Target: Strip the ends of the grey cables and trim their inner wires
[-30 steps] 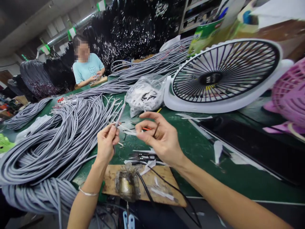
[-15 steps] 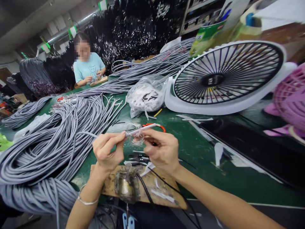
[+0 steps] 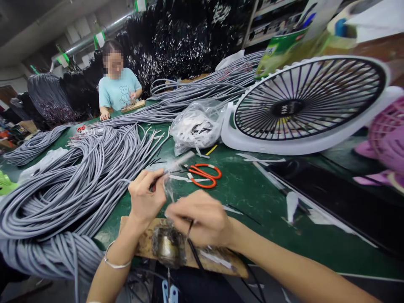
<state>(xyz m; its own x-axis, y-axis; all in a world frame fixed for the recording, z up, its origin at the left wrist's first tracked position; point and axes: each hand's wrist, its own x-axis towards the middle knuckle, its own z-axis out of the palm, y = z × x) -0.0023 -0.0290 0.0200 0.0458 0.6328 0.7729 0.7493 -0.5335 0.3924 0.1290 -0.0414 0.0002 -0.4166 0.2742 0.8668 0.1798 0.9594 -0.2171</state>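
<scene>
My left hand (image 3: 147,194) is closed in a pinch around a grey cable (image 3: 125,181), whose pale, blurred end sticks out beyond the fingertips. Thin whitish strands (image 3: 170,189) hang from the cable towards my right hand (image 3: 200,216). That hand is closed and smeared by motion, its fingertips on the strands, low over a wooden board (image 3: 143,248). On the board sits a grimy metal pot-like piece (image 3: 168,248), just left of my right hand. Orange-handled scissors (image 3: 206,176) lie on the green table beyond both hands.
A large coil of grey cables (image 3: 78,181) fills the left. Behind the scissors sits a clear bag of white pieces (image 3: 198,128). A white fan (image 3: 287,107) and a black flat panel (image 3: 334,202) occupy the right. Across the table sits a co-worker in a light blue shirt (image 3: 121,90).
My right hand has moved down and towards me from the cable's end, drawing strands along. The scissors have come into full view. The co-worker's one hand has moved down to the table.
</scene>
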